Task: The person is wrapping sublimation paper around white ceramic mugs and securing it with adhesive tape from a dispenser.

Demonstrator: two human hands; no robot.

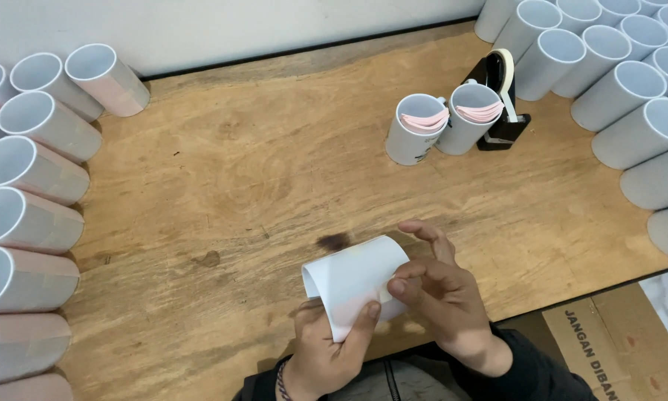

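Your left hand (326, 349) grips a mug (356, 286) while your right hand (442, 293) pinches its paper wrap. Wrapped mugs (29, 223) crowd the left; bare mugs (631, 82) wait right, so plenty seems left.

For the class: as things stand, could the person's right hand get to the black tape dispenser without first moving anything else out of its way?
Probably yes. The right hand rests on the white mug, and bare table lies between it and the tape dispenser. The two strip-filled mugs stand left of the dispenser, not across the path.
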